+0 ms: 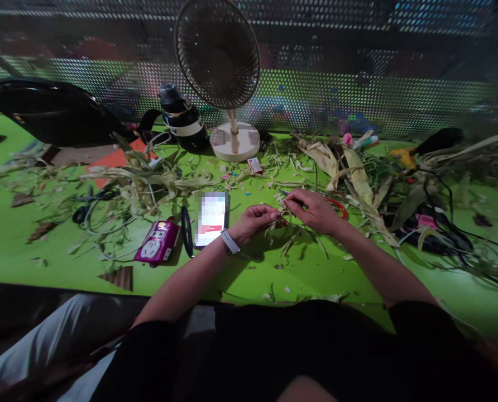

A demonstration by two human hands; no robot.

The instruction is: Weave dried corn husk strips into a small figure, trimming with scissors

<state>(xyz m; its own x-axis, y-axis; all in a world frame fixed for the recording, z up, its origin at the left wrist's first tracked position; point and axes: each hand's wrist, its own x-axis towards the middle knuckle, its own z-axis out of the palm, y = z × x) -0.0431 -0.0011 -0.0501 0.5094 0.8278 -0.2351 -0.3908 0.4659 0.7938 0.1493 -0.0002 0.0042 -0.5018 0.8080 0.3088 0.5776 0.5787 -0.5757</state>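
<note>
A small bundle of pale, dried corn husk strips [281,207] is between my two hands, its loose ends hanging down over the green table. My left hand [255,221], with a white watch band at the wrist, pinches the bundle from the left. From the right, my right hand [311,209] closes its thumb and fingers on the upper part of the same strips. A red loop [341,209], like a scissors handle, shows beyond the right hand, and a dark pointed tip [284,193] appears by its fingers. The hand hides whatever joins them.
Left of my hands are a lit phone [211,220] and a purple power adapter [159,243] with a white cable. Behind stand a fan [234,142] and a black bottle [185,125]. Larger husks [360,178] and dark cords [450,237] lie right. A black bag [52,111] sits far left.
</note>
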